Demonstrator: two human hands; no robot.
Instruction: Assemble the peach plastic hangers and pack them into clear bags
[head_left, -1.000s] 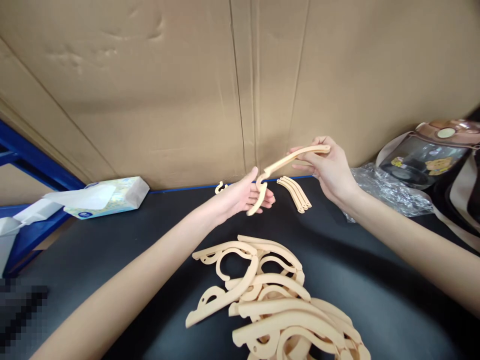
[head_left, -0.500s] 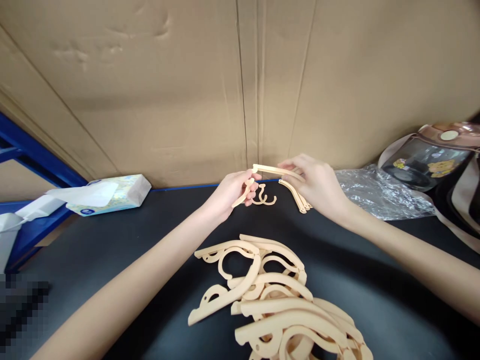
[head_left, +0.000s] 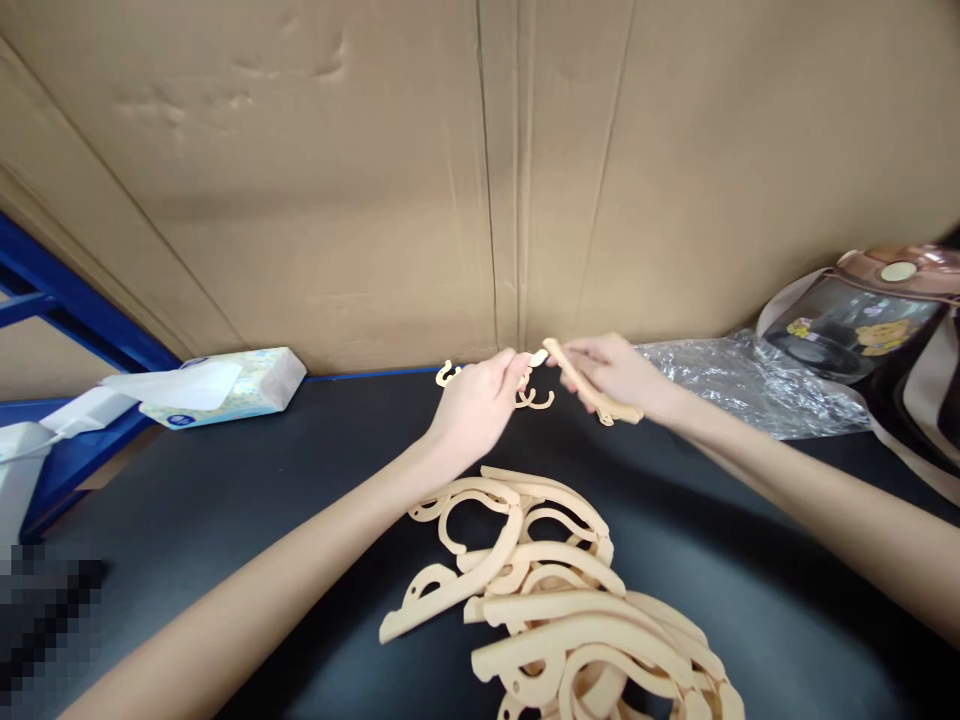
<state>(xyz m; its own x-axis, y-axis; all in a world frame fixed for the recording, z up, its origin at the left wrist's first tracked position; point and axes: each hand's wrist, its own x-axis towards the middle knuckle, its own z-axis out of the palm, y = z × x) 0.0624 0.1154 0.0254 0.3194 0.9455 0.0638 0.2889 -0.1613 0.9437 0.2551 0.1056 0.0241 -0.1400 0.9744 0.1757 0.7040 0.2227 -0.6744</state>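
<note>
Pinched in my left hand (head_left: pixel 476 408) is a small cream plastic hanger hook (head_left: pixel 538 357). One end points right past the fingertips, and a curled end shows left of the knuckles. My right hand (head_left: pixel 611 370) grips a curved cream hanger arm (head_left: pixel 596 385), tilted down to the right. Its upper end is close to the hook's tip; whether they touch I cannot tell. Behind and below my hands, loose hooks (head_left: pixel 536 400) lie on the black table. Under my right hand, the end of another hanger arm (head_left: pixel 606 418) peeks out.
A heap of cream folding hangers (head_left: pixel 555 610) lies at the front middle. To the left are a tissue pack (head_left: pixel 255 385) and a blue metal frame (head_left: pixel 97 320). Crumpled clear plastic (head_left: pixel 750 385) and a strapped bottle (head_left: pixel 832 325) sit right. A cardboard wall (head_left: pixel 360 200) stands behind.
My left hand has turned, swinging the hook so its end points right. My right hand has lowered slightly, and the hanger arm has rotated from nearly level to a slant, away from the hook.
</note>
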